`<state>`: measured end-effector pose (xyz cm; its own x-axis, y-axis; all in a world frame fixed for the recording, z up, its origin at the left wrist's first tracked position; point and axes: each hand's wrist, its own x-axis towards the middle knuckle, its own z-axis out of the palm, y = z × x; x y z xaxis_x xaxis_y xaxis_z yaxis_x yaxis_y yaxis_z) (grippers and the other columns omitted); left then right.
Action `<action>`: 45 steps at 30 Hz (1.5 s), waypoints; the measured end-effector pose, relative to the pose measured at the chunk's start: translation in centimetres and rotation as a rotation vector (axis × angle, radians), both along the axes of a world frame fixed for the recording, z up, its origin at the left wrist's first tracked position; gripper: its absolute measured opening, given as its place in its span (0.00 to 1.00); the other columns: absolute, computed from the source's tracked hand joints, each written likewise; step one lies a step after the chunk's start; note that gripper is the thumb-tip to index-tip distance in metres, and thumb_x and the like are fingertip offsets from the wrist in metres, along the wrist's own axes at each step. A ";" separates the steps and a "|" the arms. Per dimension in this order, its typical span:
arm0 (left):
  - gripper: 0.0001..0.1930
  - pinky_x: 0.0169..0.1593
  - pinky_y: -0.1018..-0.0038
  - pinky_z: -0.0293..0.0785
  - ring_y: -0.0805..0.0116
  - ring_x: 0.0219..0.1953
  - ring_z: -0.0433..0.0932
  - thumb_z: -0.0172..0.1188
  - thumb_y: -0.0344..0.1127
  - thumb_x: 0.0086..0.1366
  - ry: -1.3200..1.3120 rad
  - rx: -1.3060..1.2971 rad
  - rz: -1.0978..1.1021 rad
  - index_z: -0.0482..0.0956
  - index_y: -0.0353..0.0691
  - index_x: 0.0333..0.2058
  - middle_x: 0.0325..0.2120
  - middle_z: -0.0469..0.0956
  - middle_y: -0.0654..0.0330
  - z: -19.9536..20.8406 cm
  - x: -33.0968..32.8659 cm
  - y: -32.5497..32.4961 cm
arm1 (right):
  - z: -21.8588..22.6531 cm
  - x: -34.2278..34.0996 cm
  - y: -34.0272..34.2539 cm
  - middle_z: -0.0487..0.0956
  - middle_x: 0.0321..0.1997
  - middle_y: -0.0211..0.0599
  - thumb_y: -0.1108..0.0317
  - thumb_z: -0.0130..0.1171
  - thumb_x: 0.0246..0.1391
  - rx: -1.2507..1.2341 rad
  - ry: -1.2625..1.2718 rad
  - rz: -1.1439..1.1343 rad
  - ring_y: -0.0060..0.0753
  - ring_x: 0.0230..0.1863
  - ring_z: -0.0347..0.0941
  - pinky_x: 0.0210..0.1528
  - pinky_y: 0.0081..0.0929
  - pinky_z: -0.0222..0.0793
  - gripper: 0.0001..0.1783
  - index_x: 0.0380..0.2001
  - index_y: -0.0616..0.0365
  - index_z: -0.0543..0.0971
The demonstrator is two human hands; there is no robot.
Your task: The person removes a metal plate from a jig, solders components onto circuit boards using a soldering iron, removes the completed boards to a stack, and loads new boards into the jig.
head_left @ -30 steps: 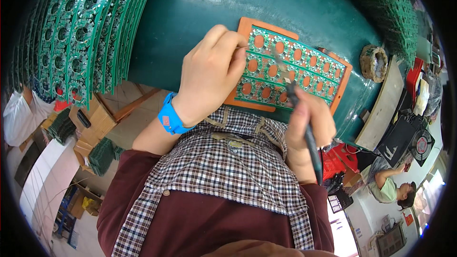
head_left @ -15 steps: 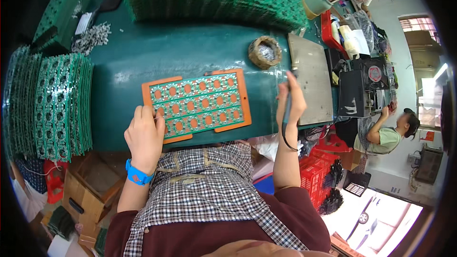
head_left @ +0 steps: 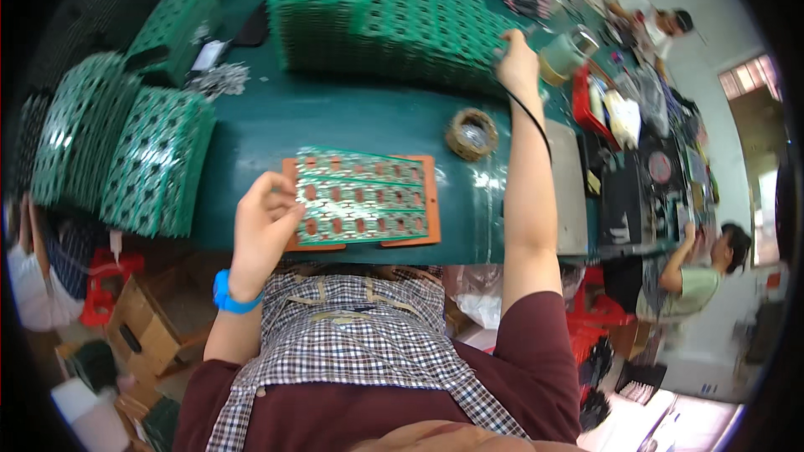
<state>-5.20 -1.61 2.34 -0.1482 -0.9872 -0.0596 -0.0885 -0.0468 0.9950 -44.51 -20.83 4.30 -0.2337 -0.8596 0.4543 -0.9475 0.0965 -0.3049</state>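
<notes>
A green circuit board panel (head_left: 360, 196) with rows of reddish round spots lies over an orange fixture tray (head_left: 432, 201). Its left side is raised out of the tray, and the upper left corner overhangs the rim. My left hand (head_left: 266, 213) pinches the panel's left edge between thumb and curled fingers. Stretched far forward, my right hand (head_left: 519, 67) is at the right end of a long row of stacked green circuit boards (head_left: 394, 25). Its fingers close around a slim tool, mostly hidden, whose black cord (head_left: 536, 121) runs back along my forearm.
A brown ring-shaped pot (head_left: 471, 135) stands right of the tray, beside a grey flat board (head_left: 569, 192). More circuit board stacks (head_left: 159, 163) stand at the left, near loose small metal parts (head_left: 219, 81). A red bin (head_left: 589, 109) and black machine (head_left: 624, 192) are at the right. Other people sit beyond.
My right hand has moved forward from beside the grey board to the far stack. The panel's left side has risen from the tray with my left hand at its edge. The view has shifted.
</notes>
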 end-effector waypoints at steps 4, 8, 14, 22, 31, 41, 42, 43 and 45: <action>0.09 0.34 0.82 0.70 0.82 0.33 0.73 0.59 0.19 0.55 0.273 -0.024 0.034 0.68 0.37 0.31 0.28 0.71 0.68 0.5 -0.6 0.4 | -0.7 0.5 -0.6 0.77 0.46 0.55 0.74 0.54 0.47 -0.030 0.035 -0.014 0.59 0.46 0.74 0.48 0.44 0.70 0.17 0.44 0.55 0.75; 0.10 0.32 0.84 0.67 0.83 0.29 0.72 0.60 0.20 0.55 0.430 -0.102 0.171 0.69 0.40 0.29 0.26 0.73 0.69 0.8 3.0 -0.3 | -3.9 -8.5 -2.7 0.79 0.35 0.40 0.75 0.67 0.41 -0.193 -0.095 -0.001 0.37 0.38 0.76 0.42 0.32 0.70 0.22 0.44 0.56 0.76; 0.08 0.18 0.85 0.49 0.88 0.17 0.59 0.61 0.22 0.57 0.316 -0.389 0.823 0.71 0.41 0.30 0.22 0.73 0.69 1.2 12.4 0.8 | -1.7 -10.9 -4.2 0.74 0.33 0.32 0.77 0.65 0.45 -0.244 -0.942 0.123 0.23 0.30 0.69 0.28 0.20 0.64 0.26 0.49 0.58 0.71; 0.09 0.16 0.84 0.48 0.86 0.14 0.57 0.59 0.22 0.59 0.445 -0.383 1.043 0.67 0.42 0.28 0.19 0.67 0.70 -2.0 14.6 0.6 | 8.5 -5.8 7.6 0.74 0.38 0.36 0.76 0.56 0.55 -0.375 -0.499 0.327 0.26 0.41 0.70 0.47 0.21 0.65 0.18 0.49 0.61 0.68; 0.09 0.16 0.84 0.53 0.82 0.15 0.62 0.58 0.22 0.59 0.563 -0.455 1.167 0.67 0.41 0.30 0.19 0.68 0.67 -1.3 14.2 0.4 | 9.6 2.7 17.5 0.74 0.39 0.36 0.85 0.54 0.52 -0.295 -0.327 0.561 0.25 0.40 0.70 0.47 0.21 0.65 0.17 0.45 0.60 0.69; 0.09 0.17 0.85 0.52 0.82 0.17 0.61 0.60 0.22 0.59 0.460 -0.490 1.166 0.68 0.40 0.33 0.21 0.66 0.67 -2.8 15.1 0.0 | 4.4 9.7 19.9 0.75 0.34 0.39 0.81 0.56 0.41 -0.027 -0.067 0.907 0.36 0.32 0.71 0.31 0.28 0.68 0.12 0.33 0.60 0.75; 0.09 0.17 0.84 0.52 0.82 0.17 0.61 0.60 0.22 0.59 0.466 -0.499 1.169 0.68 0.40 0.33 0.21 0.66 0.67 -2.5 15.1 0.0 | 3.8 10.0 19.8 0.75 0.34 0.41 0.78 0.56 0.39 -0.044 -0.017 0.942 0.41 0.32 0.72 0.30 0.31 0.69 0.12 0.33 0.59 0.75; 0.09 0.17 0.83 0.51 0.82 0.16 0.60 0.59 0.22 0.59 0.464 -0.500 1.134 0.68 0.40 0.33 0.22 0.66 0.67 -2.5 15.0 0.1 | 3.1 10.1 19.7 0.74 0.34 0.43 0.77 0.57 0.36 -0.140 0.130 1.006 0.46 0.32 0.72 0.30 0.36 0.69 0.14 0.32 0.59 0.75; 0.08 0.17 0.83 0.50 0.82 0.16 0.59 0.59 0.22 0.60 0.470 -0.473 1.123 0.68 0.39 0.33 0.22 0.66 0.67 -2.6 15.1 0.3 | 1.8 10.3 20.2 0.74 0.33 0.42 0.77 0.58 0.33 -0.151 0.240 1.014 0.45 0.32 0.72 0.30 0.35 0.70 0.15 0.32 0.57 0.75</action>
